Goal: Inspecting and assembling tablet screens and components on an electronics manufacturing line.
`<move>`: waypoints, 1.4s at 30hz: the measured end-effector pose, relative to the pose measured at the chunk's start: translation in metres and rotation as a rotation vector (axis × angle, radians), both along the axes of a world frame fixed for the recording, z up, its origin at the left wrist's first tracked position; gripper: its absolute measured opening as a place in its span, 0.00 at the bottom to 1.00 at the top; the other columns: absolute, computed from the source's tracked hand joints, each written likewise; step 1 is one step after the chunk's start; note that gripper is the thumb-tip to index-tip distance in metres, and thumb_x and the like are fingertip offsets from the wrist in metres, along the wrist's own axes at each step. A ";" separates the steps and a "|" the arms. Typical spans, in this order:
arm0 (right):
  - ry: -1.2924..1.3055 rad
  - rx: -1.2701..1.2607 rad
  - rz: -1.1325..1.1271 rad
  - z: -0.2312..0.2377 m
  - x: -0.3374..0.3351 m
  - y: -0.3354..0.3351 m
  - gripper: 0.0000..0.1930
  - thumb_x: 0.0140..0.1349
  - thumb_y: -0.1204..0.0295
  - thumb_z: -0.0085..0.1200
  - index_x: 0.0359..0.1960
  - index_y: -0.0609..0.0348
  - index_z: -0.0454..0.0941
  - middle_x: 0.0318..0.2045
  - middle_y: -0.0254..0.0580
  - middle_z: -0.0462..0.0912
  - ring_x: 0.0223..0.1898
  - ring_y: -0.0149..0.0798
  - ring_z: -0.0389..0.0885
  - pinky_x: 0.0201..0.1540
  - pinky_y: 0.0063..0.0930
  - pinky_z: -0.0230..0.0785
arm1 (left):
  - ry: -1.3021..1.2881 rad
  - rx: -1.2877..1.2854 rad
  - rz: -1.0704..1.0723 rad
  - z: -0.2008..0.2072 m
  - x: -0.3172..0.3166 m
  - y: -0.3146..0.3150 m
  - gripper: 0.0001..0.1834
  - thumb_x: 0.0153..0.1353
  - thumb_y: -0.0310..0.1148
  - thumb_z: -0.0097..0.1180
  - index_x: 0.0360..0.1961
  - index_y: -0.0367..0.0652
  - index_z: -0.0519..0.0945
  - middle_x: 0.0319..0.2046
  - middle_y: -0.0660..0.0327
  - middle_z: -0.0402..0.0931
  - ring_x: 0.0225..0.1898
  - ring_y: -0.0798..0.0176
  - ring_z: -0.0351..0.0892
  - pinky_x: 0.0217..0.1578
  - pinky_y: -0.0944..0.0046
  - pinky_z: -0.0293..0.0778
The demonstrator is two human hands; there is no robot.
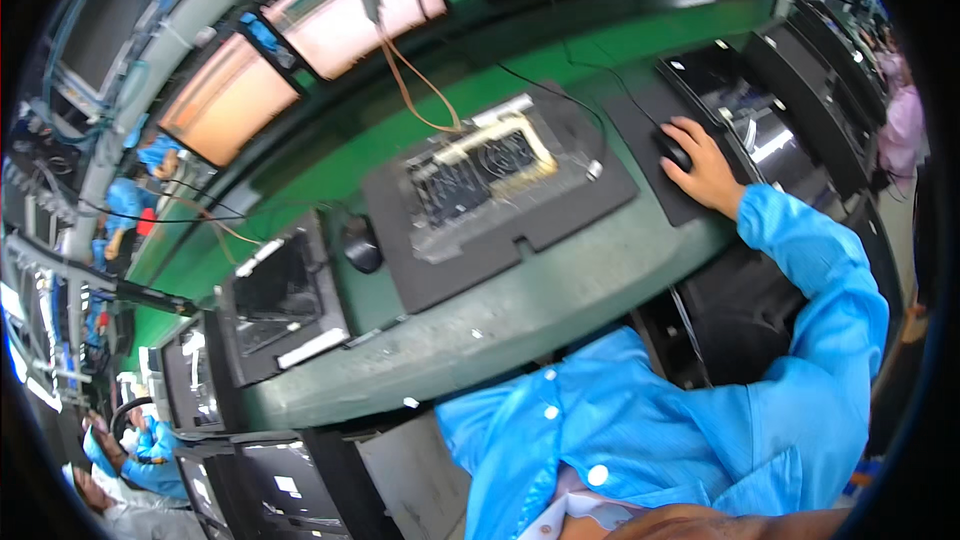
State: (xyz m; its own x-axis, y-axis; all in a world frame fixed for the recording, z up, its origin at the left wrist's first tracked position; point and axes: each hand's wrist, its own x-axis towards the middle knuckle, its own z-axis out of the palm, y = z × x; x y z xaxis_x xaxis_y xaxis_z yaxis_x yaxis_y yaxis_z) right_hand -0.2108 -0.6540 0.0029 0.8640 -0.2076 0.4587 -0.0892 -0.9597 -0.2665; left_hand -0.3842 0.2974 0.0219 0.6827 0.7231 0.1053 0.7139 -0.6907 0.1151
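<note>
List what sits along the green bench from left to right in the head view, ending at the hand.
Dark open unit with a screen → spare black mouse → opened device on a dark tray → right hand on a black mouse.

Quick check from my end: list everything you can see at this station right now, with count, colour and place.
computer mouse: one, black, on the mouse pad at right, under the right hand
mouse pad: one, black, right part of the bench
opened device: one, grey with exposed black and cream parts, on the mat at centre
mat: one, black, centre of the bench
second mouse: one, black, left of the mat
monitors: two, glowing pink-orange, behind the bench
cable: one, brown, hanging from the monitors to the device
bench: one, green top
right hand: resting on the mouse, blue sleeve
left hand: not in view
</note>
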 end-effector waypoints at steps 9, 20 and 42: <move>0.015 0.095 -0.051 -0.004 -0.009 0.002 0.26 0.59 0.69 0.58 0.61 0.56 0.74 0.63 0.51 0.69 0.63 0.57 0.70 0.64 0.45 0.65 | -0.187 0.082 0.379 -0.022 -0.026 0.009 0.43 0.67 0.57 0.57 0.70 0.34 0.63 0.65 0.43 0.67 0.64 0.51 0.71 0.67 0.57 0.63; -0.006 0.050 0.003 -0.007 0.002 0.001 0.26 0.61 0.66 0.59 0.63 0.55 0.73 0.64 0.52 0.69 0.64 0.58 0.69 0.66 0.46 0.63 | -0.053 -0.039 0.143 -0.019 -0.036 0.023 0.46 0.64 0.65 0.53 0.69 0.36 0.67 0.72 0.35 0.55 0.74 0.37 0.51 0.73 0.48 0.49; -0.097 -0.433 -0.264 0.075 0.010 -0.140 0.12 0.69 0.66 0.52 0.45 0.62 0.78 0.35 0.56 0.83 0.37 0.61 0.82 0.40 0.46 0.75 | -0.006 -1.471 -1.100 0.080 0.151 -0.342 0.15 0.69 0.31 0.56 0.52 0.32 0.80 0.47 0.48 0.82 0.47 0.54 0.81 0.53 0.58 0.74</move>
